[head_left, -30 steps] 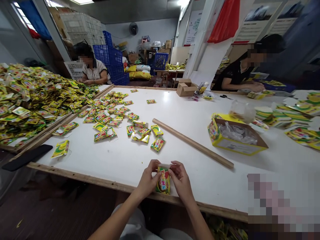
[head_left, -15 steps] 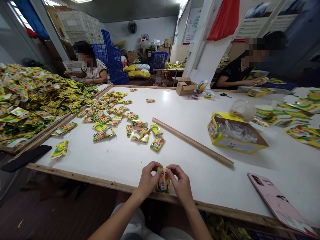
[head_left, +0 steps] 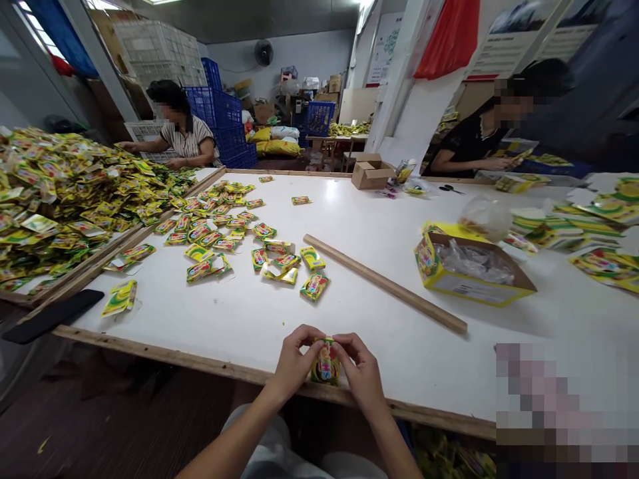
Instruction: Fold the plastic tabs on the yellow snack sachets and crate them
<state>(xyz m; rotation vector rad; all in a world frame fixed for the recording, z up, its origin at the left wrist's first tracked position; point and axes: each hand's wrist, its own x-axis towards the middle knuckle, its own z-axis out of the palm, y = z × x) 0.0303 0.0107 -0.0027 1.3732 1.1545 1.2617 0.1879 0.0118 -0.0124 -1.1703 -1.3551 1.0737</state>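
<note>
A small yellow-and-green printed carton (head_left: pixel 325 364) stands upright at the near edge of the white table (head_left: pixel 200 346). My left hand (head_left: pixel 298 356) pinches its upper left corner between thumb and fingers. At the upper right corner, my right hand (head_left: pixel 358 362) grips the same carton in a like pinch. The carton's printed front faces me, and its back is hidden. Beyond my hands lies a single similar carton (head_left: pixel 315 286), with several more small cartons (head_left: pixel 279 263) scattered behind and to the left, some with flaps open.
A wooden strip (head_left: pixel 384 283) lies diagonally across the table. Right of it stands an open yellow box (head_left: pixel 474 289) holding clear plastic bags. A large heap of cartons (head_left: pixel 74 186) fills the left side. Two people (head_left: pixel 192 143) sit across the table. A pixelated patch covers the lower right.
Both my hands stay on the carton, with only a slight shift of fingers near its top. The person at the far left has reached an arm farther out toward the heap.
</note>
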